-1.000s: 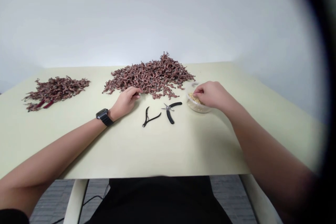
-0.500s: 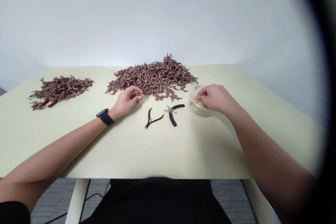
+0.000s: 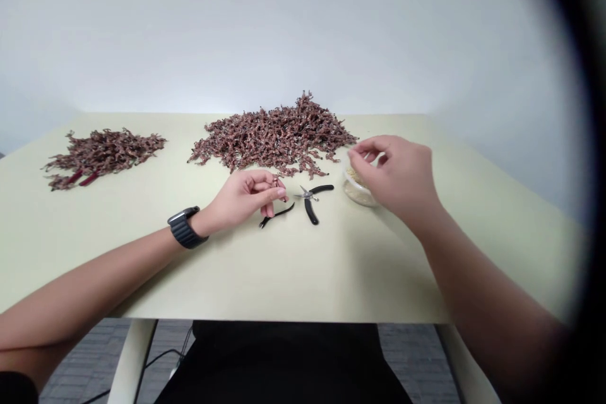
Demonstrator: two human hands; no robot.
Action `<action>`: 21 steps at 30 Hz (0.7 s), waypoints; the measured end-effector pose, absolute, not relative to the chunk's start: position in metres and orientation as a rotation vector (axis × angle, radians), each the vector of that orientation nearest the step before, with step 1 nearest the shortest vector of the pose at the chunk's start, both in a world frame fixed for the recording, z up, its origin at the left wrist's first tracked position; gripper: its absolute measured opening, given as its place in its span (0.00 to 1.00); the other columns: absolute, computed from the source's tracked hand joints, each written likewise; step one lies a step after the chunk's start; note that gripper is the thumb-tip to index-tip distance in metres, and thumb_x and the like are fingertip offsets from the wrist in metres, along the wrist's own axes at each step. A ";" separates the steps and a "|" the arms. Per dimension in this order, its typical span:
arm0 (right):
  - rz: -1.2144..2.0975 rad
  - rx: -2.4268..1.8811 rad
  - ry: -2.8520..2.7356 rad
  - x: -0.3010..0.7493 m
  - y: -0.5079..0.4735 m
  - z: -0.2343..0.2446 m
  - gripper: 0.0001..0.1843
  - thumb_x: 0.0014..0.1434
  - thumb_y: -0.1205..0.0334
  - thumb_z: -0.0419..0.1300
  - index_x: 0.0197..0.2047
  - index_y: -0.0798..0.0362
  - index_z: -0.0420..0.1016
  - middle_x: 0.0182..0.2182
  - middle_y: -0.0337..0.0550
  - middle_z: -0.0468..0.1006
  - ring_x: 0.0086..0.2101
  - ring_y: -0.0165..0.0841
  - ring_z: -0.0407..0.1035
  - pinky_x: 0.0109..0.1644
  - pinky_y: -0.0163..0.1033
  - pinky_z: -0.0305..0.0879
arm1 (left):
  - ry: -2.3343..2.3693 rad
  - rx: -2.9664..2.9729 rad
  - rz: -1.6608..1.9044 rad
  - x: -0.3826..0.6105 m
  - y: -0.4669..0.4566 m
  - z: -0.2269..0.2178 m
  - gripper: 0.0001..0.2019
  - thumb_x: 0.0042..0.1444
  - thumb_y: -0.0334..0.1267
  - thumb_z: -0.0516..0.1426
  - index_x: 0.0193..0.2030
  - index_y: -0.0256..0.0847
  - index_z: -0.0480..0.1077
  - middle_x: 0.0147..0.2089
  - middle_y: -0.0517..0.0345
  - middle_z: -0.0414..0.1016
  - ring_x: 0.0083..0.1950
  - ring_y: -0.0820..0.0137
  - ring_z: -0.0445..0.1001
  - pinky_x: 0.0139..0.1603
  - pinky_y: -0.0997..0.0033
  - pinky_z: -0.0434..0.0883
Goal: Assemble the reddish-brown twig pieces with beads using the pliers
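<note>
My left hand (image 3: 249,199) is closed, thumb against fingers, on a small reddish-brown piece (image 3: 280,187) like those in the big pile. Under its fingertips lies a pair of black-handled nippers (image 3: 278,213), partly covered by the hand. To the right, a second pair of black-handled pliers (image 3: 310,201) rests spread on the table. My right hand (image 3: 400,177) is pinched above the rim of a clear round plastic tub (image 3: 360,196), which holds small gold-coloured bits (image 3: 353,175). Whatever sits between its fingertips is too small to make out.
A large heap of reddish-brown pieces with dark tips (image 3: 269,139) spreads across the back middle of the pale table (image 3: 303,271). Toward the left is a smaller heap (image 3: 111,148), with two dark red handles (image 3: 89,178) at its front edge. A wall stands behind.
My left hand has shifted right and nearer, over the nippers, bringing the small piece with it. My right hand has lifted out of the tub, its fingertips now above the rim.
</note>
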State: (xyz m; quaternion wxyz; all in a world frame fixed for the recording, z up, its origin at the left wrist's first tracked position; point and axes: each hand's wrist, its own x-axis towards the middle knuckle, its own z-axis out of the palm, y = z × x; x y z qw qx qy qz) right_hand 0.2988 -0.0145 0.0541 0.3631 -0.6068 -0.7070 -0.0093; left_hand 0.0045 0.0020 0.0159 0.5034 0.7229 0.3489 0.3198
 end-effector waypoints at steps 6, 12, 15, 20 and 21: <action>0.585 -1.308 -1.876 0.256 -0.045 0.050 0.08 0.63 0.56 0.63 0.36 0.49 0.81 0.30 0.41 0.81 0.28 0.33 0.70 0.31 0.38 0.64 | 0.891 1.889 0.846 0.020 -0.019 0.011 0.15 0.68 0.47 0.57 0.53 0.39 0.75 0.33 0.55 0.79 0.31 0.70 0.79 0.33 0.73 0.75; 0.693 -1.222 -1.892 0.237 -0.053 0.038 0.06 0.62 0.59 0.63 0.35 0.51 0.79 0.29 0.39 0.80 0.28 0.30 0.68 0.31 0.36 0.63 | 0.985 2.110 0.864 0.022 -0.027 0.009 0.10 0.67 0.44 0.58 0.42 0.39 0.75 0.32 0.58 0.77 0.29 0.74 0.74 0.29 0.77 0.69; 0.666 -1.225 -1.889 0.233 -0.054 0.035 0.05 0.62 0.61 0.63 0.35 0.51 0.79 0.29 0.39 0.80 0.29 0.30 0.69 0.34 0.37 0.64 | 1.014 2.217 0.882 0.023 -0.029 0.010 0.08 0.65 0.41 0.59 0.37 0.39 0.73 0.29 0.61 0.75 0.28 0.76 0.71 0.29 0.78 0.67; 0.658 -1.242 -1.911 0.230 -0.053 0.030 0.04 0.60 0.63 0.63 0.34 0.52 0.79 0.29 0.38 0.80 0.30 0.30 0.70 0.35 0.37 0.64 | 1.020 2.327 0.863 0.022 -0.030 0.008 0.06 0.64 0.39 0.59 0.39 0.40 0.73 0.28 0.63 0.75 0.28 0.76 0.71 0.30 0.78 0.67; 0.665 -1.237 -1.914 0.230 -0.053 0.030 0.04 0.60 0.63 0.63 0.34 0.52 0.79 0.29 0.38 0.80 0.30 0.30 0.70 0.35 0.37 0.64 | 1.016 2.345 0.859 0.022 -0.030 0.008 0.06 0.65 0.39 0.59 0.39 0.40 0.73 0.29 0.62 0.75 0.28 0.76 0.72 0.30 0.78 0.67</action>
